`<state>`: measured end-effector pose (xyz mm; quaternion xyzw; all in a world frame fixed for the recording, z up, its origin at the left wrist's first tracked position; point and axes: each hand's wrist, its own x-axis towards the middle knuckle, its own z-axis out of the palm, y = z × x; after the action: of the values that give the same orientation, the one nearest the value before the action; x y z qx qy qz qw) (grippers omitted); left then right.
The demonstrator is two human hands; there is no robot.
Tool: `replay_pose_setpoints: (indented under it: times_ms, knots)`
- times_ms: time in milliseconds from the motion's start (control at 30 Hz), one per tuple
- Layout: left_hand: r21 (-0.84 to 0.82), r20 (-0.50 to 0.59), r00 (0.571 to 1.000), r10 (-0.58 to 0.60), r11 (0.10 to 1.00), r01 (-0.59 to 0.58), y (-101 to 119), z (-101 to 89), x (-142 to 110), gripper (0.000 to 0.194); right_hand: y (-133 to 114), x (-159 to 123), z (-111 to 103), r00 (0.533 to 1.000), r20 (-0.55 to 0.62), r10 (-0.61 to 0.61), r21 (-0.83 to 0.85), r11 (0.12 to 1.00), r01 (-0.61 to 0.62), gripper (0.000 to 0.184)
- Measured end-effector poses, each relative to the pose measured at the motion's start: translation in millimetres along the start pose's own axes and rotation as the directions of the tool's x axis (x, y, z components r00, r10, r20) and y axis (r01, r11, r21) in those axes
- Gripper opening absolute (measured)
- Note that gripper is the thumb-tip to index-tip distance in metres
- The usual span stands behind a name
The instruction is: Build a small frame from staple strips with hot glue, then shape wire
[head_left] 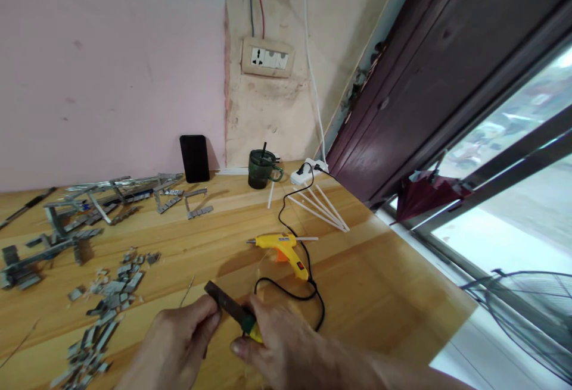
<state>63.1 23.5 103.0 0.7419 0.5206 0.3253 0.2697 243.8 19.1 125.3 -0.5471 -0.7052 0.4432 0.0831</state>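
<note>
Yellow-handled, the dark-bladed tool (227,302) is gripped by the right hand (280,331), nearer than the glue gun (286,248); beside the tool's tip, the left hand (177,337) is pinched closed, anything held being hidden. Trimming seems in hand; steady bracing seems called for. Grey scraps (115,287) are strewn left of the glue gun.

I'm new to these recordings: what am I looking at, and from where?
There is no machine here, just a person. The one picture comes from a camera worn on their head, looking forward and down. The right hand grips a tool by its yellow and green handle. Beside its dark, flat blade is the left hand, thumb and finger pinched together; whether it holds something is hard to tell. On the wooden table lie small grey pieces, a yellow glue gun and a white power strip.
</note>
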Motion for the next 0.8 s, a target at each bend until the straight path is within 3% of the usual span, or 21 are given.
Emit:
replay_pose_setpoints:
  times_ms: [100,167,233,300,367,433,500,567,600,667,733,800]
  knots:
    - [-0.264,0.034,0.962,-0.273,0.926,0.272,13,3.7,0,0.027,-5,2,1,0.99,-0.134,-0.05,-0.309,0.951,0.006,0.026]
    - [-0.416,0.103,0.915,-0.391,0.818,0.397,15,6.1,0,0.028,-3,5,2,0.986,-0.153,-0.06,-0.369,0.93,-0.001,0.026]
    - [-0.555,0.225,0.862,-0.454,0.667,0.497,14,6.0,0,0.029,2,7,3,0.99,-0.13,-0.051,-0.283,0.959,0.012,0.027]
    - [-0.66,0.343,0.818,-0.462,0.501,0.56,14,3.0,1,0.027,8,6,4,0.998,-0.035,-0.057,-0.075,0.996,0.054,0.028]
    - [-0.727,0.402,0.785,-0.472,0.357,0.587,17,-0.8,3,0.022,12,6,4,0.985,0.139,-0.102,0.152,0.985,0.081,0.026]
    - [-0.771,0.414,0.76,-0.501,0.251,0.585,19,-2.1,5,0.02,14,7,5,0.97,0.211,-0.122,0.2,0.977,0.079,0.024]
    - [-0.795,0.414,0.743,-0.525,0.189,0.577,19,1.0,8,0.021,12,10,7,0.995,0.052,-0.089,-0.006,0.996,0.089,0.024]
    - [-0.81,0.411,0.743,-0.528,0.162,0.563,16,7.2,9,0.02,10,13,7,0.981,-0.166,-0.096,-0.267,0.962,0.049,0.025]
    - [-0.813,0.421,0.736,-0.531,0.14,0.565,13,10.4,10,0.02,9,14,7,0.968,-0.224,-0.11,-0.35,0.937,0.026,0.025]
    - [-0.82,0.457,0.723,-0.518,0.067,0.568,8,14.3,10,0.022,7,16,6,0.967,-0.229,-0.11,-0.377,0.926,0.016,0.024]
    - [-0.821,0.507,0.721,-0.473,-0.009,0.572,6,13.8,8,0.022,6,15,4,0.989,-0.131,-0.072,-0.221,0.974,0.042,0.024]
    - [-0.812,0.545,0.724,-0.423,-0.051,0.581,7,10.3,5,0.019,6,15,2,0.997,0.065,-0.046,0.093,0.995,0.04,0.016]
